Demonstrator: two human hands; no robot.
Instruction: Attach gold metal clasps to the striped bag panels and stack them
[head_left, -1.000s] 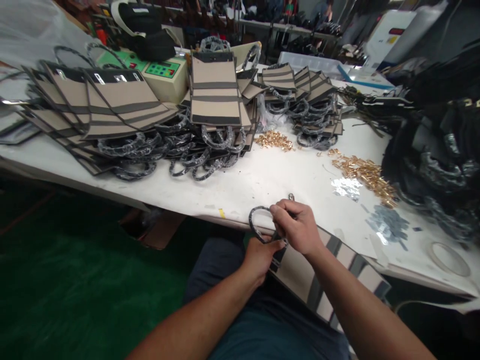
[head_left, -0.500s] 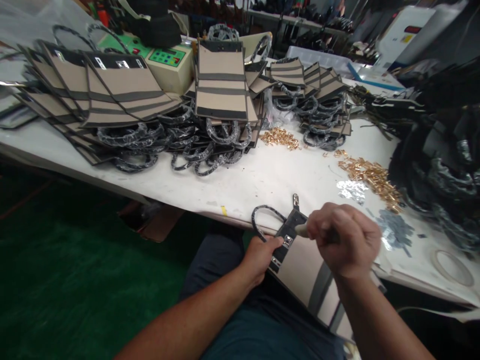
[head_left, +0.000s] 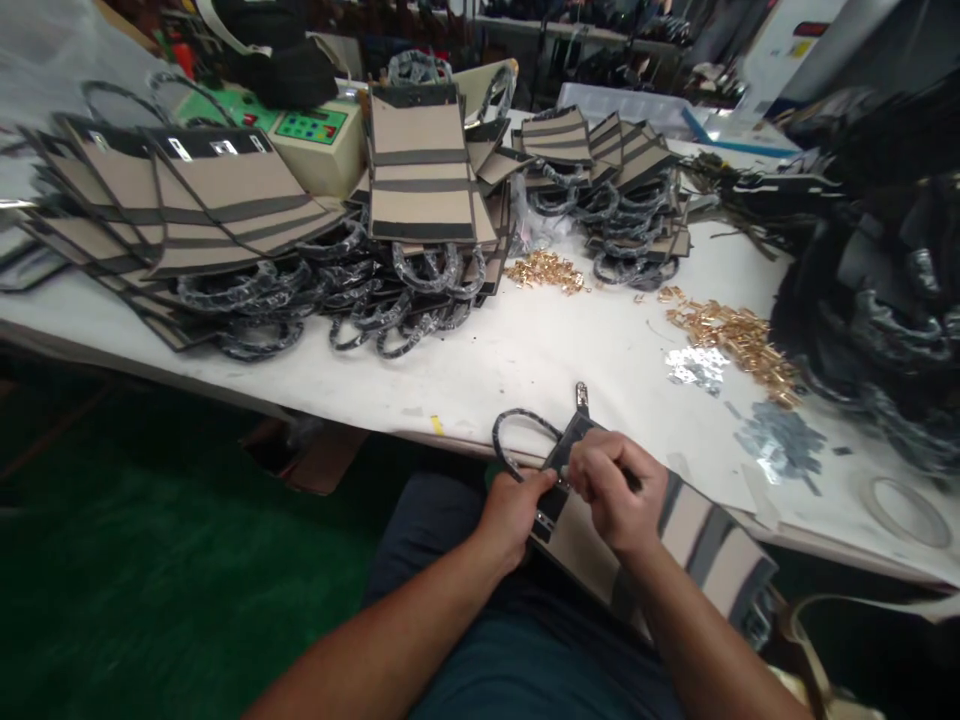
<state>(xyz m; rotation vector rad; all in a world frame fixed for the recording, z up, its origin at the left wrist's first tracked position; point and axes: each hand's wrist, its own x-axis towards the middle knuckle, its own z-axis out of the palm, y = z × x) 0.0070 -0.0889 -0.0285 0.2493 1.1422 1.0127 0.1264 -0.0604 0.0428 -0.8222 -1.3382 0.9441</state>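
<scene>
A beige bag panel with dark stripes lies tilted across my lap and the table's front edge. It has a black top band and small metal fittings, and its looped handle is wrapped in clear plastic. My left hand grips the edge of the band, its thumb on top beside a metal fitting. Over the same fitting, my right hand is closed around a small hand tool; only its dark end shows, so its kind is unclear. A strap tab with a metal piece sticks out past the panel onto the table.
Stacks of similar panels with wrapped handles stand along the table's back. Piles of gold-coloured metal parts, shiny plates and grey pieces lie at right. A tape roll and black bags are farther right.
My right hand has come down and left with the tool, from above the panel onto the fitting by my left thumb. My left hand keeps its hold on the band.
</scene>
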